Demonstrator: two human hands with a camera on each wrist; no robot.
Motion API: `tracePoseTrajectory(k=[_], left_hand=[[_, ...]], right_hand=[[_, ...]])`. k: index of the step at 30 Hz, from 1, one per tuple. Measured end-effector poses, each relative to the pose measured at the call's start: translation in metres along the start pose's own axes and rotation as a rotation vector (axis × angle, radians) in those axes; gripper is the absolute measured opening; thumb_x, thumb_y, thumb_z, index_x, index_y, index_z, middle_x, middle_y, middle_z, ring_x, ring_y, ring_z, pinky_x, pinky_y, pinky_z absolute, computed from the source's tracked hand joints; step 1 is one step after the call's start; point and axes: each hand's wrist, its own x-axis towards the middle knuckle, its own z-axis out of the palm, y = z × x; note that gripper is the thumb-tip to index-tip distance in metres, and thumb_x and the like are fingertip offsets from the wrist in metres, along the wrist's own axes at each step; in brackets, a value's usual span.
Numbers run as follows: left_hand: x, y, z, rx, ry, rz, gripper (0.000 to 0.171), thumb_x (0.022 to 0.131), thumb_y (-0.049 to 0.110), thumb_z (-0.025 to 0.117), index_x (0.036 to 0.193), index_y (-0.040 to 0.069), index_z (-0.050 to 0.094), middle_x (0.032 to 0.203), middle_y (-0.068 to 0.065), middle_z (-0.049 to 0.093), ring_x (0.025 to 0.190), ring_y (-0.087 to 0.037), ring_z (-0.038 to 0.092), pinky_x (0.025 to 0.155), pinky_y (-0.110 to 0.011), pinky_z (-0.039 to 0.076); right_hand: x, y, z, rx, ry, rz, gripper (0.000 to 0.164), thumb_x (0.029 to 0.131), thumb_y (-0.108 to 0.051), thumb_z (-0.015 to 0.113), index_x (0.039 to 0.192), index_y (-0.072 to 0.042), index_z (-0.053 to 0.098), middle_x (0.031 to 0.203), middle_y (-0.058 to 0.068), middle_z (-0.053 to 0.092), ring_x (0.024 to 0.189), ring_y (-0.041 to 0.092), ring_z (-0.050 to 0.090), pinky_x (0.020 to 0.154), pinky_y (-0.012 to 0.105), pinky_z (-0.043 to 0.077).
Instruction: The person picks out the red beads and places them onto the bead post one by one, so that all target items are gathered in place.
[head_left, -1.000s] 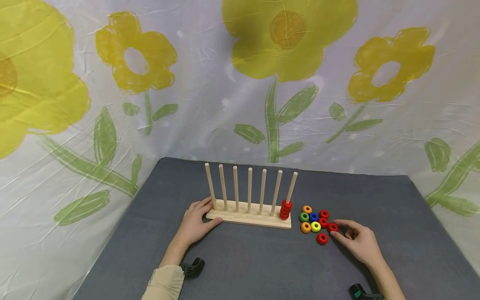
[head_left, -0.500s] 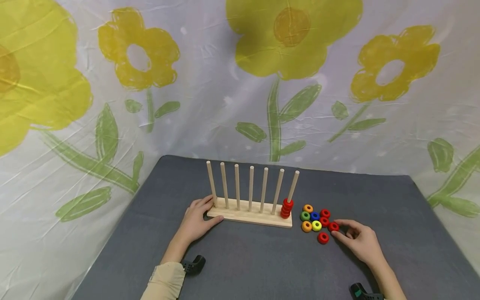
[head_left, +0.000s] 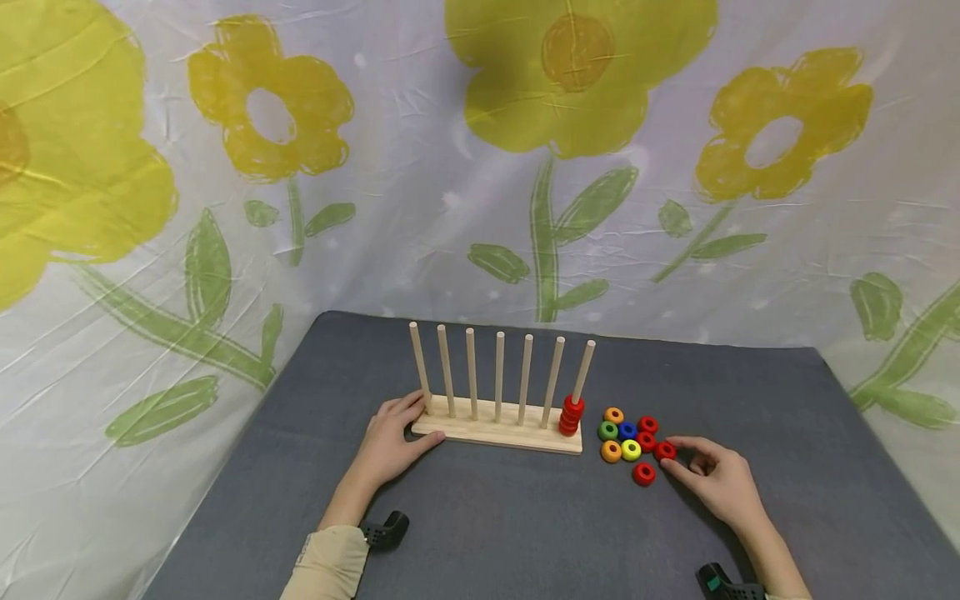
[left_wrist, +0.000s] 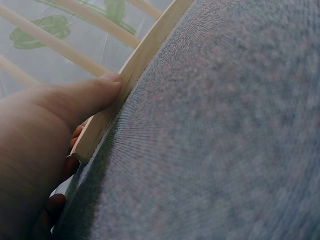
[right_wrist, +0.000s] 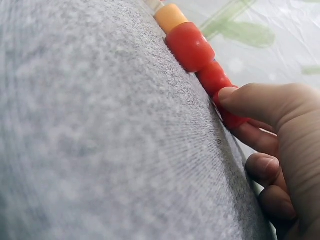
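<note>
In the head view, my pale wooden rack (head_left: 480, 432) stands on the desk (head_left: 480, 525), long axis left to right, seven pegs (head_left: 500, 375) upward; to its right, a glossy red ring (head_left: 663, 452) lies hole-up beside other coloured rings (head_left: 630, 456). Left wrist view: my left hand (left_wrist: 40, 135) grips the rack's end. Right wrist view: my right hand (right_wrist: 297, 137) narrowly pinches the red ring.

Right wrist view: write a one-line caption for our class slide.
A right hand pinches a red ring on grey cloth, an orange ring beyond.
</note>
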Motion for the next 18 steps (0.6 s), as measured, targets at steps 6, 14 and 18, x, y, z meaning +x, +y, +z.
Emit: tracePoseTrajectory(k=[6,14,18], left_hand=[[0.0005,0.0002,-0.0001,-0.004,0.003,0.004,0.075,0.096,0.043,0.08,0.153,0.001,0.056,0.164,-0.016,0.046,0.147,-0.041,0.042,0.116,-0.066,0.035],[0.0006,0.0001,0.0004,-0.005,0.003,0.006,0.075,0.096,0.043,0.08,0.154,0.002,0.056,0.165,-0.015,0.046,0.147,-0.041,0.042,0.117,-0.066,0.034],[0.0004,-0.0006,0.0005,0.003,0.005,0.006,0.075,0.096,0.043,0.08,0.154,0.003,0.055,0.165,-0.015,0.045,0.146,-0.041,0.043,0.117,-0.066,0.034]], right_hand=[[-0.0009,-0.0002,0.0,0.009,0.041,-0.045,0.029,0.088,-0.016,0.089,0.116,-0.011,0.08,0.061,-0.009,0.044,0.05,0.003,0.035,0.048,0.025,0.032],[-0.0014,-0.0008,0.0003,0.012,0.067,-0.057,0.029,0.088,-0.014,0.089,0.115,-0.011,0.08,0.062,-0.008,0.047,0.051,0.003,0.038,0.049,0.026,0.034],[-0.0016,-0.0019,0.0009,0.019,0.072,-0.055,0.029,0.087,-0.014,0.089,0.115,-0.012,0.08,0.062,-0.008,0.047,0.051,0.004,0.038,0.049,0.026,0.034]])
